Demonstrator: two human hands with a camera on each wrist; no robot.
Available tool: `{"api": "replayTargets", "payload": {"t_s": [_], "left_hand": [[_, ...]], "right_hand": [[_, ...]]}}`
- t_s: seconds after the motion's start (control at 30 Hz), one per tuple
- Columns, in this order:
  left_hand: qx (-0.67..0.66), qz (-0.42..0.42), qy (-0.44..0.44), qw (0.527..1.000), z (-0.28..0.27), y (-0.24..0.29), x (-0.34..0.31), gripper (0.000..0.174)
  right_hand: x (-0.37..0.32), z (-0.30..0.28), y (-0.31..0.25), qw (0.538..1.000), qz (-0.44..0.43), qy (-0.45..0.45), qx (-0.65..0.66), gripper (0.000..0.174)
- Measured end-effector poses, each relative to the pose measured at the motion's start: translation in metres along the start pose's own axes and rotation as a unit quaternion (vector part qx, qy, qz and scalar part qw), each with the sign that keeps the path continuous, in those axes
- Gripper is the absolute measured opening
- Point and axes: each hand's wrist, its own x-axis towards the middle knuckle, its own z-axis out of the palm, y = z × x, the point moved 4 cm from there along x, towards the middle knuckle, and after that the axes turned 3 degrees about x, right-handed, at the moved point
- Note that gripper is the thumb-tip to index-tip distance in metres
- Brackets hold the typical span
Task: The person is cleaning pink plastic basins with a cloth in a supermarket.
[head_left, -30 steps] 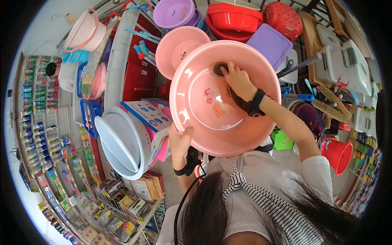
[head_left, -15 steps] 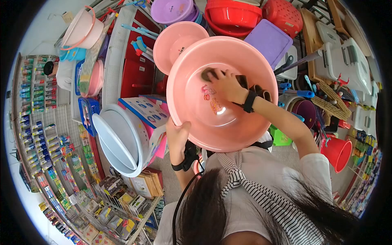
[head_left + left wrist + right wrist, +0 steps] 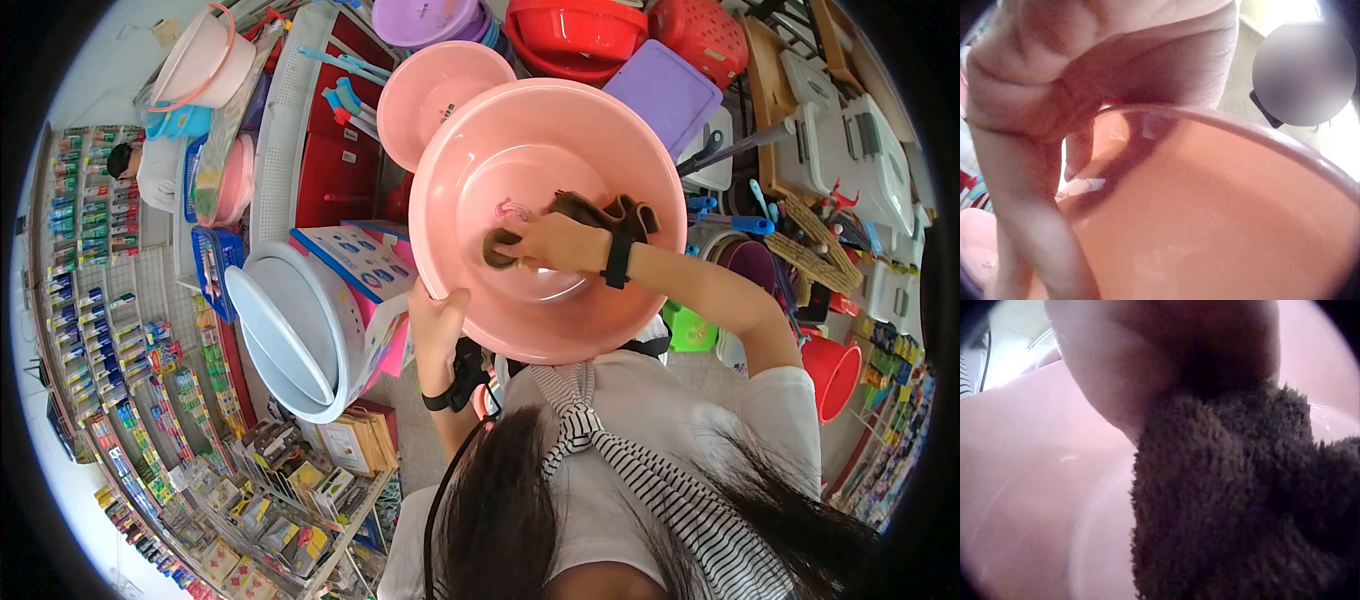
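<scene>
A large pink plastic basin (image 3: pixel 550 335) tilts in front of the person's chest, with a small printed picture on its bottom. At its near left side the left hand (image 3: pixel 436 325) grips the rim, thumb inside; the left wrist view has this hand (image 3: pixel 1116 69) over the rim, too. Inside the basin the right hand (image 3: pixel 562 243) holds a brown fluffy cloth (image 3: pixel 608 212) against the bottom. Part of the cloth pokes out past the fingertips and folds trail behind the hand. The right wrist view shows its shaggy pile (image 3: pixel 1210 500) below the palm, the fingers mostly hidden.
A smaller pink basin (image 3: pixel 440 100) sits just beyond the big one. Purple (image 3: pixel 430 18) and red basins (image 3: pixel 580 40) stand at the back, pale blue tubs (image 3: pixel 290 330) at left, a red bucket (image 3: pixel 835 375) at right. Goods racks (image 3: pixel 100 330) line the left wall.
The right hand has swept the cloth from the basin's far side across the bottom toward the near left. The left hand keeps its grip on the rim.
</scene>
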Motion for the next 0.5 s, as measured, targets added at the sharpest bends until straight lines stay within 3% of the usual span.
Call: {"api": "replayTargets", "payload": {"t_s": [0.07,0.13,0.17,0.2,0.27,0.33,0.43,0.5], "left_hand": [[-0.007,-0.006,0.002,1.000,0.000,-0.003,-0.001,0.035],[-0.009,-0.004,0.001,1.000,-0.001,-0.004,0.000,0.034],[-0.009,-0.003,0.002,1.000,-0.001,-0.002,0.000,0.034],[-0.001,-0.010,0.006,1.000,-0.001,-0.001,-0.001,0.034],[0.007,-0.016,0.013,1.000,-0.002,0.000,-0.003,0.034],[-0.002,-0.008,0.016,1.000,-0.003,-0.001,-0.006,0.033],[-0.008,-0.007,0.012,1.000,-0.002,-0.001,-0.006,0.034],[-0.009,-0.009,0.012,1.000,-0.001,0.001,-0.007,0.034]], "right_hand": [[-0.009,0.011,0.001,0.999,-0.029,-0.009,0.036,0.037],[-0.016,0.017,-0.011,0.991,-0.109,0.016,-0.071,0.027],[-0.021,0.025,-0.013,0.994,-0.066,-0.038,-0.078,0.025],[-0.023,0.023,-0.020,0.994,-0.067,-0.038,-0.080,0.025],[-0.030,0.029,-0.025,0.986,-0.029,-0.154,-0.047,0.025],[-0.038,0.033,-0.027,0.985,-0.054,-0.157,-0.040,0.026],[-0.045,0.035,-0.027,0.977,-0.015,-0.210,-0.022,0.025],[-0.042,0.028,-0.023,0.969,0.024,-0.238,0.057,0.028]]}}
